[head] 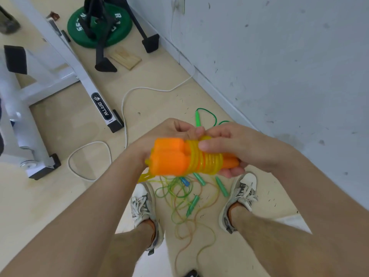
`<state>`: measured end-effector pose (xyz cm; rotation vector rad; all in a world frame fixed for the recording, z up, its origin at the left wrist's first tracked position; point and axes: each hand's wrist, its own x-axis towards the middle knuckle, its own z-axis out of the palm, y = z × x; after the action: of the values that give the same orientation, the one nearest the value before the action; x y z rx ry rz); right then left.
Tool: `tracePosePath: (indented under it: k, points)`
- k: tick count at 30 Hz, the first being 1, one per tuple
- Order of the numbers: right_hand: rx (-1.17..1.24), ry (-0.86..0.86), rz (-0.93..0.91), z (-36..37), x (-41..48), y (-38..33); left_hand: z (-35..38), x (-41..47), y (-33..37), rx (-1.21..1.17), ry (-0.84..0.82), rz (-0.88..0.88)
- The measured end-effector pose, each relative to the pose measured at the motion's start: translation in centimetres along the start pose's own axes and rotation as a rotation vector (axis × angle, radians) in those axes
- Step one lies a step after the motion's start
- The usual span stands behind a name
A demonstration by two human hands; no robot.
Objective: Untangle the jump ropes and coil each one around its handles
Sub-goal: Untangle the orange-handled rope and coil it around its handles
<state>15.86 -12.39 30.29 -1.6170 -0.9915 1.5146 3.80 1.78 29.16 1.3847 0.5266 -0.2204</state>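
My right hand [239, 150] pinches the yellow rope [209, 162] coiled on the orange handles [169, 158], and my left hand [159, 134] grips the handles, above the floor tangle [179, 196]. I should keep turns snug and tuck the tail.

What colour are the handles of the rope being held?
Orange handles, wound with yellow cord; seen in the head view.

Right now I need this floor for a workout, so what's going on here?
A person holds a pair of orange handles, left hand at the thick ends, right hand at the thin ends with its thumb on the yellow rope wound around them. A loose loop hangs below the left hand. Other ropes lie tangled on the floor between the shoes.
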Motion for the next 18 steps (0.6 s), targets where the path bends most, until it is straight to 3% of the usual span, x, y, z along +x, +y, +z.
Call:
tracePosePath:
  k: [1,3,7,10,12,15,18]
  points:
    - [0.079,0.048,-0.034,0.1,0.1,0.1,0.2,0.2,0.1,0.016,0.05,-0.036]
    - [0.225,0.153,-0.078,-0.1,0.5,0.4,0.3,0.9,-0.8,0.27,0.141,-0.095]
    - [0.506,0.493,-0.034,-2.1,1.0,0.8,-0.6,0.9,-4.7,0.286,0.031,-0.133]
    - [0.309,0.717,0.012,-2.1,1.6,1.8,0.1,0.8,-5.1,0.219,0.006,-0.177]
    - [0.322,0.778,0.04,-1.8,2.2,2.4,0.7,0.9,-4.8,0.149,-0.041,-0.184]
    - [0.686,0.765,-0.033,-2.4,2.4,2.4,0.8,0.6,-4.8,0.119,-0.105,-0.213]
    - [0.902,0.882,-0.112,-3.8,1.9,2.8,-0.2,0.5,-4.6,0.135,0.044,-0.166]
